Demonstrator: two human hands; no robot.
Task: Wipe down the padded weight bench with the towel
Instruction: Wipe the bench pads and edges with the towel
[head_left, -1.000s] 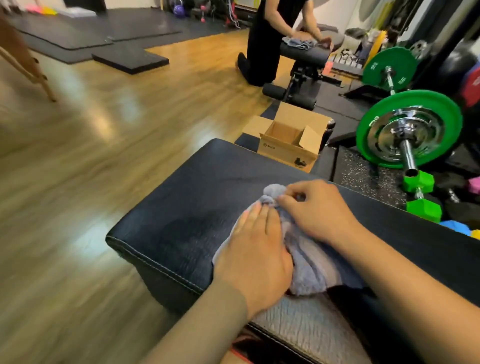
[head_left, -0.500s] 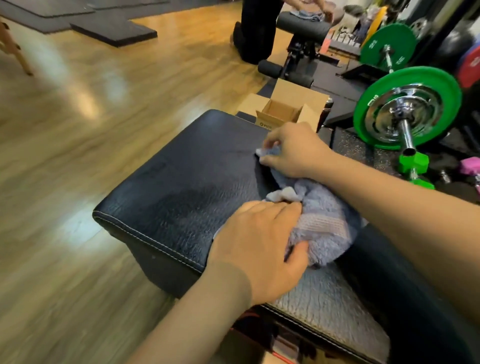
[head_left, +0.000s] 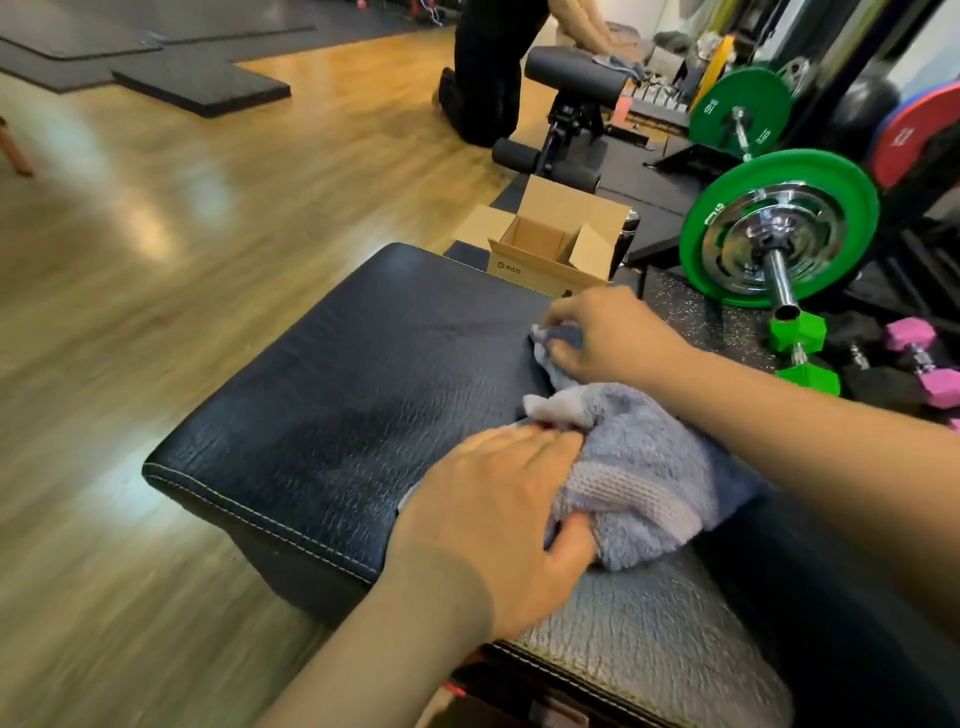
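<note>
Black crackle-grained counter with pale stitching, lavender-grey towel with a waffle-weave band, green weight plate, pink dumbbell, brown cardboard box

- A glossy wooden floor fills the left side, with pale patches of reflected light.
- Black mats lie at its far end.
- A cardboard box stands open.
- A barbell's green plate stands at the right, with a green dumbbell and a pink dumbbell near it.
- A person in black kneels far back.
</note>
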